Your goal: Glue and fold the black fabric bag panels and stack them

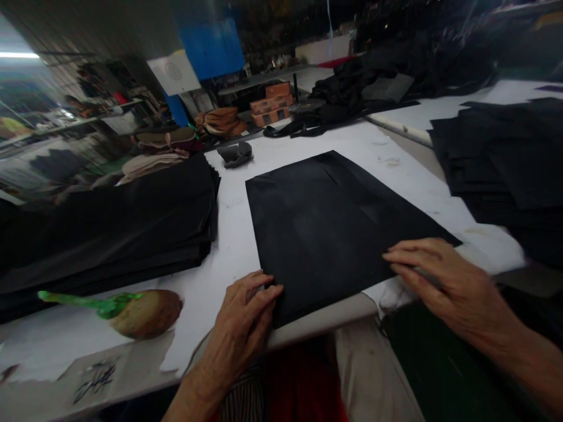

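Evidently the work is at a middle point: one black sheet (308, 234) lies spread out on the table (233, 234), its near side close to the table's near edge, mostly flat apart from a few creases toward its far side. The left hand (246, 316) is half open, fingers bent, with fingertips on the sheet's near-left corner; its thumb is hidden, so I cannot tell whether it pinches the material. The right hand (444, 281) is loosely open, fingers outstretched, resting on the sheet's near side toward its right corner without a visible grip. A layered stack of black material (109, 217) covers much of the table's left side, and another black pile (505, 158) stands at the right, apart from the sheet. Which of them is finished and which is waiting cannot be told, nor can any completed work be made out on the sheet itself. Near the table's near-left corner lies a brown rounded object with a green handle (147, 316), touched by neither hand; a grey scrap (235, 154) sits beyond the sheet.
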`<state>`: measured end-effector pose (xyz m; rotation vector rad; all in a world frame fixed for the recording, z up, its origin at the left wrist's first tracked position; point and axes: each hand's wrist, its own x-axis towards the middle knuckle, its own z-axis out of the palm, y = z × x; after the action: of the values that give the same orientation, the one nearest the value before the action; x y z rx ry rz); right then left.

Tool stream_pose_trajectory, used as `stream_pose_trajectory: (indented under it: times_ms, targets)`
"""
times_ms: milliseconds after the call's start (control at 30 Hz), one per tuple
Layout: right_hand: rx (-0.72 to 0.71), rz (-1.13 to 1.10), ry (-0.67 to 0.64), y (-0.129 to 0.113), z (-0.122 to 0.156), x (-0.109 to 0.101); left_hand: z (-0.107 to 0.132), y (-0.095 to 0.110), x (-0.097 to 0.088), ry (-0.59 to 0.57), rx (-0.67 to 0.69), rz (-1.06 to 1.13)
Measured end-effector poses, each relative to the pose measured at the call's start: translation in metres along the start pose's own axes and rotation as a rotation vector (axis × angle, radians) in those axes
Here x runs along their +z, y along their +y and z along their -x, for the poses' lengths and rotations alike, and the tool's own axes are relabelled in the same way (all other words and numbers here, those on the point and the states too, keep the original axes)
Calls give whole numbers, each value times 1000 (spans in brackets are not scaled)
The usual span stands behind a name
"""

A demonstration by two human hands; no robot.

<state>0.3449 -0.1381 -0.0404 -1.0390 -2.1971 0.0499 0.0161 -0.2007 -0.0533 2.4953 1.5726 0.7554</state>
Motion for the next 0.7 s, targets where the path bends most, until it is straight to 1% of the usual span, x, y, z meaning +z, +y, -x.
stream_pose_trajectory:
  times_ms: [67, 133, 233, 367, 433, 567, 700]
  targets:
    - [-72, -70, -81, -19, -11, 16, 1, 1, -1, -6, 20, 3]
    - [-111, -102, -162, -35, -20, 31, 3, 3, -4, -9, 23, 4]
    - [-124, -100, -255, -50, -26, 43, 5, 8, -9, -26, 15, -15]
    - [-111, -71, -331, -54, -20, 48, 6, 14, -12, -94, 32, -42]
    - [-119, -58, -347, -53, -17, 50, 6, 14, -11, -121, 46, -46]
    - [-133, -48, -340, -53, -15, 55, 6, 13, -9, -145, 46, -40]
    - [-109, -77, -303, -54, -14, 56, 6, 13, -10, -123, 34, -37]
